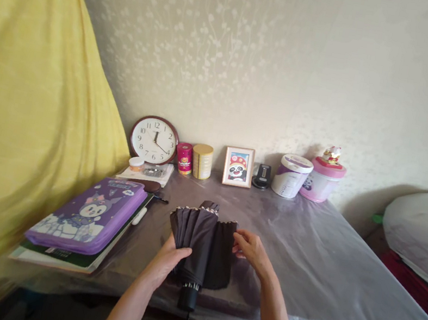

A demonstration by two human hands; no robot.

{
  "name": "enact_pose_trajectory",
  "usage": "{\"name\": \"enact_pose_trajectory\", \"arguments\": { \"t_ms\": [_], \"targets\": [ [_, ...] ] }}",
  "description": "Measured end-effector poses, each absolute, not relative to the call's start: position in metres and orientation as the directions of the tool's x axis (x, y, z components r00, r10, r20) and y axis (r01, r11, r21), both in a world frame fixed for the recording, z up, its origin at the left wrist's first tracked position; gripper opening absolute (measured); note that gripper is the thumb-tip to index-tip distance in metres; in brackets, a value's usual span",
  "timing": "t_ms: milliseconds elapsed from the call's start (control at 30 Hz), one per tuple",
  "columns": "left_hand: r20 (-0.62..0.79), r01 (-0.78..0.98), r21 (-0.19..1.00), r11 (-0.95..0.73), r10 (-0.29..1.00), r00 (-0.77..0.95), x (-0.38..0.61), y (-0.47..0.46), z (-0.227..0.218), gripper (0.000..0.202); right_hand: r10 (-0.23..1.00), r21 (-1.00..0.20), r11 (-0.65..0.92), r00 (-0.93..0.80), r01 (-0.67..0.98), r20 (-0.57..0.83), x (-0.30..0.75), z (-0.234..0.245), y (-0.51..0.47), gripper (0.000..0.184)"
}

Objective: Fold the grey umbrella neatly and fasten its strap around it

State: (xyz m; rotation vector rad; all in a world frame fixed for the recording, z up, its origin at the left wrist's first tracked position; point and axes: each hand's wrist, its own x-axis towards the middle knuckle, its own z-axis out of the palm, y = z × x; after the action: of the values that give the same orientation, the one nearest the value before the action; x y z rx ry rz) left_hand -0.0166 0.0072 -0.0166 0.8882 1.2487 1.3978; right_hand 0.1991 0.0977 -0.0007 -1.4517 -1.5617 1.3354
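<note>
A dark folding umbrella [199, 245] is held above the near part of the table, its handle end toward me and its fabric in loose pleats with a checked trim. My left hand [169, 260] is closed around its left side, thumb across the pleats. On the right, a flat black fabric panel [221, 255] hangs out from the pleats. The fingers of my right hand [248, 249] pinch this panel near its upper right edge. The fingers of my left hand are partly hidden behind the fabric.
A table [286, 239] under clear plastic carries a purple zip case [92, 216] on books at left. Along the wall stand a clock [154, 139], two cans, a picture frame [238, 167], a black stand [262, 177] and two tubs. A yellow curtain [43, 97] hangs left.
</note>
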Motion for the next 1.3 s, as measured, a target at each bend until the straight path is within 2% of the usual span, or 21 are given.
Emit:
{"name": "enact_pose_trajectory", "arguments": {
  "t_ms": [200,333,433,633,767,933,1033,1133,1300],
  "targets": [
    [-0.094,-0.208,0.977,0.052,0.975,-0.202,-0.015,0.007,-0.012,0.05,0.927,-0.888,-0.1,-0.283,0.448,-0.247,0.192,-0.003,0.092,0.019],
    [-0.094,-0.199,0.978,0.055,0.976,-0.196,-0.014,0.007,-0.01,0.053,0.899,-0.881,-0.087,-0.346,0.464,-0.27,0.19,-0.006,0.09,0.018],
    [-0.092,-0.186,0.981,0.055,0.976,-0.196,-0.015,0.007,-0.011,0.055,0.906,-0.905,-0.063,-0.356,0.42,-0.228,0.187,-0.003,0.089,0.017],
    [-0.091,-0.206,0.977,0.055,0.981,-0.173,-0.014,0.007,-0.01,0.057,0.917,-0.973,-0.025,-0.383,0.231,-0.115,0.162,-0.002,0.084,0.017],
    [-0.099,-0.211,0.975,0.063,0.982,-0.162,-0.013,0.007,-0.009,0.057,0.913,-0.982,-0.029,-0.395,0.184,-0.101,0.141,-0.005,0.08,0.018],
    [-0.122,-0.204,0.975,0.084,0.976,-0.181,-0.015,0.009,-0.014,0.047,0.871,-0.988,-0.013,-0.484,0.156,-0.088,0.128,-0.003,0.075,0.023],
    [-0.145,-0.257,0.962,0.088,0.966,-0.214,-0.015,0.009,-0.012,0.041,0.85,-0.986,0.017,-0.522,0.168,-0.075,0.126,-0.002,0.074,0.025],
    [-0.119,-0.273,0.96,0.057,0.969,-0.218,-0.012,0.008,-0.005,0.047,0.831,-0.982,0.044,-0.552,0.184,-0.066,0.124,-0.005,0.075,0.026],
    [-0.115,-0.163,0.983,0.084,0.974,-0.196,-0.008,0.006,0.001,0.061,0.819,-0.977,0.102,-0.573,0.186,-0.024,0.122,-0.009,0.076,0.029]
  ]
}}
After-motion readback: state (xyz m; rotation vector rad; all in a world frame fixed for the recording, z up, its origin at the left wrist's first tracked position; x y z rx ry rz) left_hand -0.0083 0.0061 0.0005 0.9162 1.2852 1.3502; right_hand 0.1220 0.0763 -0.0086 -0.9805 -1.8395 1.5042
